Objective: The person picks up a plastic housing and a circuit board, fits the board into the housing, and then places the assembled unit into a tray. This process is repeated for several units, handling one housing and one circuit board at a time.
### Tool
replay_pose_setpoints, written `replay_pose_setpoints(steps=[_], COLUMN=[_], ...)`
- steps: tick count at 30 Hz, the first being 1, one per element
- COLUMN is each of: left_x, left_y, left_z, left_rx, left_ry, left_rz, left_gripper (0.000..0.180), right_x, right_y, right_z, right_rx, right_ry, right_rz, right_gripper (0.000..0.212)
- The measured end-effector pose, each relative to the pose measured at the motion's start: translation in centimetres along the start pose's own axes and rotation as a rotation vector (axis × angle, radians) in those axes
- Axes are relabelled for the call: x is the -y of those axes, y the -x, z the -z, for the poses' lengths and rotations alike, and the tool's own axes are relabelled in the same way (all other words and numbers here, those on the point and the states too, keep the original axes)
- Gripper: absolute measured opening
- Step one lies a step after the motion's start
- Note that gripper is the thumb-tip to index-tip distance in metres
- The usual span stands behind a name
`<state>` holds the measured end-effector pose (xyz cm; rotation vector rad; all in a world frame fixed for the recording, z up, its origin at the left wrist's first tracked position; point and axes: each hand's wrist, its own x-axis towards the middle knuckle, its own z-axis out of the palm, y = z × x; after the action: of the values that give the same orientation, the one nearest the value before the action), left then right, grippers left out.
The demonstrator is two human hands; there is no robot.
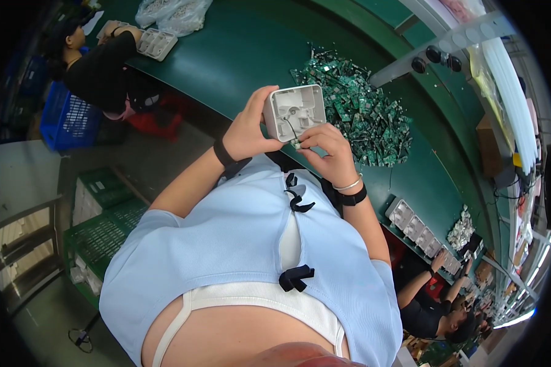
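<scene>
My left hand (249,127) grips a light grey plastic housing (276,126) by its left side, tilted so that its hollow inside faces me. Ribs and a round post show within it. A thin dark wire runs out of the housing to a small green circuit board (296,144) at its lower edge. Fingers and thumb of my right hand (329,150) pinch that board. Just beyond the housing, a large heap of green circuit boards (367,113) lies on the green worktable (239,58).
Blue crate (73,116) and green crates (107,220) stand to the left. One co-worker (101,73) handles grey housings (157,44) at far left, near clear bags (180,17). Another (431,309) works at right by a row of housings (413,226). A metal post (404,70) rises behind the heap.
</scene>
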<state>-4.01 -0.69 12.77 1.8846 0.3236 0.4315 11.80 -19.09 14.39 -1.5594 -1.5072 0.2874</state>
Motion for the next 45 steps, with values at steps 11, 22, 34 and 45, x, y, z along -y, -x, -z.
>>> replay_pose_setpoints(steps=[11, 22, 34, 45], left_x=[-0.2, 0.5, 5.5, 7.7], left_y=[-1.6, -5.1, -6.7, -5.6], left_z=[-1.9, -7.4, -10.0, -9.5], left_rx=[0.092, 0.411, 0.901, 0.76], left_ry=[0.09, 0.084, -0.281, -0.339], left_rz=[-0.064, -0.095, 0.138, 0.317], left_gripper=[0.101, 0.103, 0.08, 0.077], right_x=[-0.5, -1.8, -5.8, -11.2], right_y=[1.7, 7.7, 29.9, 37.6], right_z=[0.6, 2.5, 2.3, 7.3], right_rx=[-0.071, -0.166, -0.132, -0.023], right_ry=[0.058, 0.362, 0.587, 0.791], right_rz=[-0.072, -0.082, -0.542, -0.852], right_gripper=[0.017, 0.015, 0.008, 0.009])
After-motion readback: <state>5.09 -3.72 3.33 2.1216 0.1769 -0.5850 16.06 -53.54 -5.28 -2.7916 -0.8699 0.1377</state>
